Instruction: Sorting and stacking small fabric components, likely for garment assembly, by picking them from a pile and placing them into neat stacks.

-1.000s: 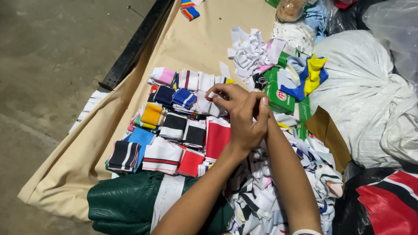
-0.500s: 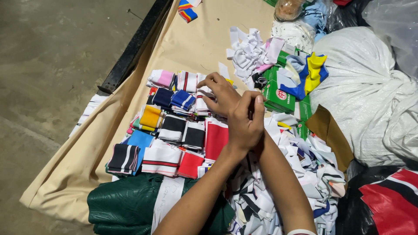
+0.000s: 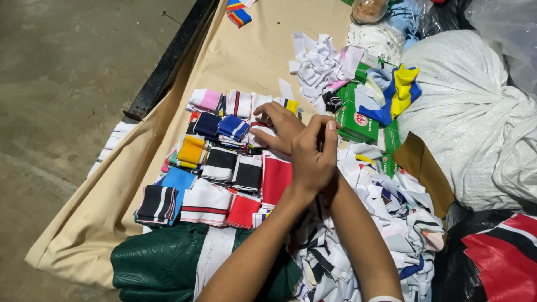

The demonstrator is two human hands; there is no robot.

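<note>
Tan cloth (image 3: 251, 50): folded striped bands (image 3: 224, 168).

Your forearms cross at the wrists, your left hand (image 3: 313, 159) raised in front with its back to you and fingers loosely curled, your right hand (image 3: 279, 126) spread flat, palm down, beyond it.

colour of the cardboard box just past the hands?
Green box with white and red markings, clearest in the head view.
</note>
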